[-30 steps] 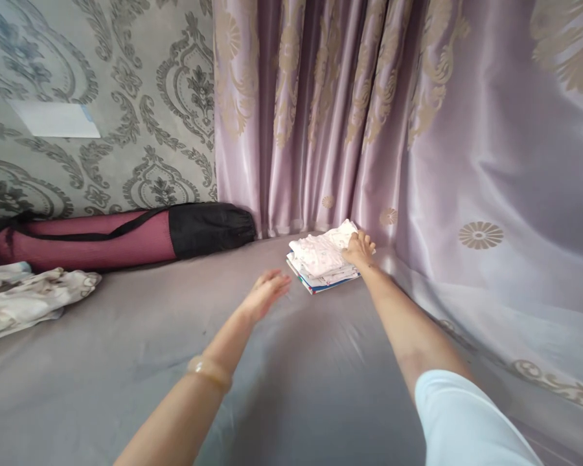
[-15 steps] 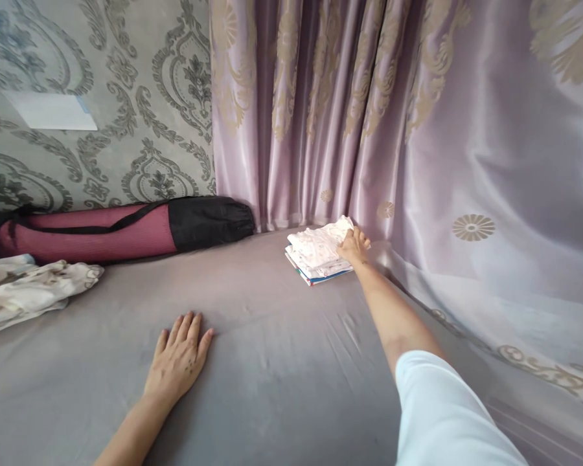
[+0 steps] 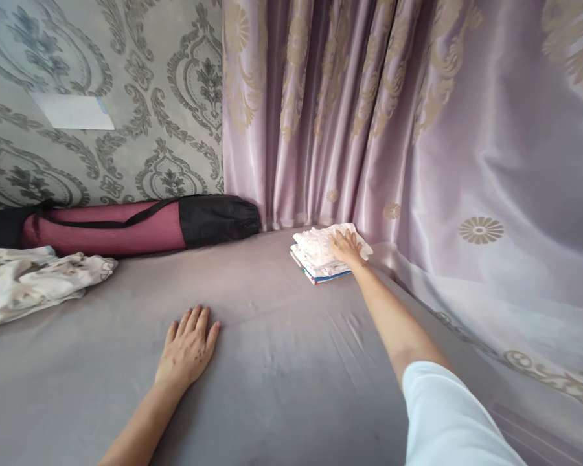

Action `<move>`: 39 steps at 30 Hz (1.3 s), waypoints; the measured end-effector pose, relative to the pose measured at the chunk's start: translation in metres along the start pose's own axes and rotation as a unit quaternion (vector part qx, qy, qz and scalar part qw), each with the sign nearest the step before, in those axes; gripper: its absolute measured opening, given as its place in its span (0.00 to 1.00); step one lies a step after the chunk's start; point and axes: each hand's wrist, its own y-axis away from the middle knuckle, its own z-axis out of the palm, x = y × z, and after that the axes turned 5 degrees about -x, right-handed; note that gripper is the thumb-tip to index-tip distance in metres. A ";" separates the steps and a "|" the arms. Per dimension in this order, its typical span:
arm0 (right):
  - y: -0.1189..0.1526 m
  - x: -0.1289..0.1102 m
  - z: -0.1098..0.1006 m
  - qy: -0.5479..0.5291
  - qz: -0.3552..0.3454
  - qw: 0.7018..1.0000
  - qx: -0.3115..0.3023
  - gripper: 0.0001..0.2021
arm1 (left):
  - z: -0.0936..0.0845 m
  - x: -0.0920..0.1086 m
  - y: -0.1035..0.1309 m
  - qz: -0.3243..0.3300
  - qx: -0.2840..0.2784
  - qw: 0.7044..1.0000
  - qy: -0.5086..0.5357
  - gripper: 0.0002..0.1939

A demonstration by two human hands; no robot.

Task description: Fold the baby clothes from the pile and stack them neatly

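A small stack of folded clothes [image 3: 315,249], white with a faint pink print on top, lies on the grey bed sheet [image 3: 272,336] near the curtain. Blue and multicoloured edges show at the bottom of the stack. My right hand [image 3: 346,247] rests on the top piece with its fingers spread. Flat on the sheet, palm down, my left hand [image 3: 188,346] has its fingers stretched out and holds nothing. A crumpled white printed cloth [image 3: 43,281] lies at the left, apart from both hands.
A long pink and black bag [image 3: 126,226] with a black strap lies along the patterned wall [image 3: 140,97]. Shiny purple curtains [image 3: 447,162] hang behind and to the right of the bed. A white sheet of paper [image 3: 75,111] is on the wall.
My right hand has gone from gripping the top cloth's edge to lying spread on it, and that cloth now lies flatter. My left hand stays on the sheet; the view has shifted slightly.
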 end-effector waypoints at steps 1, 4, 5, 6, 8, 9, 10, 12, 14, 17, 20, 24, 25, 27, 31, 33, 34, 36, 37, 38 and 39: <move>0.001 -0.006 0.000 -0.010 -0.005 1.000 -0.017 0.34 | -0.001 0.000 0.000 0.000 0.000 1.000 0.003 0.34; 0.000 -0.020 0.001 -0.029 -0.004 0.999 -0.037 0.39 | -0.002 0.001 0.000 0.001 0.006 1.000 0.013 0.33; -0.001 -0.024 0.002 -0.033 0.002 0.999 -0.040 0.40 | -0.003 0.001 0.000 0.001 0.009 1.000 0.014 0.33; -0.002 -0.027 0.003 -0.035 0.011 0.998 -0.043 0.41 | -0.003 0.001 0.000 0.002 0.010 1.000 0.014 0.33; -0.006 -0.030 0.007 -0.033 0.026 0.998 -0.050 0.42 | -0.003 0.001 0.000 0.001 0.011 1.000 0.010 0.33; -0.008 -0.032 0.009 -0.028 0.031 0.998 -0.052 0.42 | -0.003 0.001 0.000 -0.001 0.012 1.000 0.009 0.33; -0.009 -0.032 0.011 -0.021 0.035 0.998 -0.052 0.43 | -0.003 0.001 0.001 -0.001 0.012 1.000 0.008 0.32; -0.012 -0.033 0.015 -0.007 0.039 0.998 -0.051 0.44 | -0.003 0.001 0.001 -0.002 0.011 1.000 0.010 0.32; -0.014 -0.034 0.018 0.003 0.044 0.998 -0.051 0.44 | -0.002 0.001 0.001 -0.002 0.010 1.000 0.011 0.32; -0.018 -0.035 0.022 0.017 0.050 0.997 -0.052 0.44 | -0.002 0.001 0.001 -0.003 0.011 1.000 0.008 0.32; -0.021 -0.036 0.025 0.030 0.057 0.997 -0.048 0.44 | -0.003 0.002 0.002 -0.002 0.010 1.000 0.006 0.32; -0.023 -0.037 0.028 0.037 0.059 0.997 -0.041 0.44 | -0.006 0.004 0.002 -0.006 0.002 1.000 0.010 0.32; -0.024 -0.036 0.028 0.038 0.057 0.997 -0.040 0.44 | -0.006 0.004 0.002 -0.008 0.001 1.000 0.012 0.32; -0.024 -0.036 0.029 0.039 0.056 0.997 -0.041 0.44 | -0.006 0.005 0.002 -0.011 0.002 1.000 0.016 0.32; -0.024 -0.035 0.031 0.044 0.057 0.997 -0.036 0.43 | -0.007 0.005 0.002 -0.007 0.013 0.999 0.029 0.31; -0.024 -0.035 0.031 0.044 0.056 0.997 -0.034 0.43 | -0.008 0.006 0.002 -0.006 0.014 0.999 0.036 0.31; -0.023 -0.035 0.030 0.042 0.055 0.997 -0.035 0.44 | -0.009 0.006 0.002 -0.007 0.012 0.999 0.040 0.31; -0.023 -0.035 0.027 0.035 0.054 0.997 -0.040 0.43 | -0.011 0.006 0.002 -0.009 0.005 0.999 0.046 0.30; -0.023 -0.034 0.024 0.029 0.052 0.997 -0.046 0.43 | -0.012 0.007 0.002 -0.010 0.003 0.999 0.051 0.30; -0.023 -0.033 0.020 0.020 0.047 0.997 -0.055 0.42 | -0.013 0.007 0.002 -0.009 0.002 0.998 0.057 0.30; -0.022 -0.032 0.016 0.009 0.043 0.997 -0.062 0.41 | -0.013 0.007 0.003 -0.009 0.004 0.998 0.065 0.30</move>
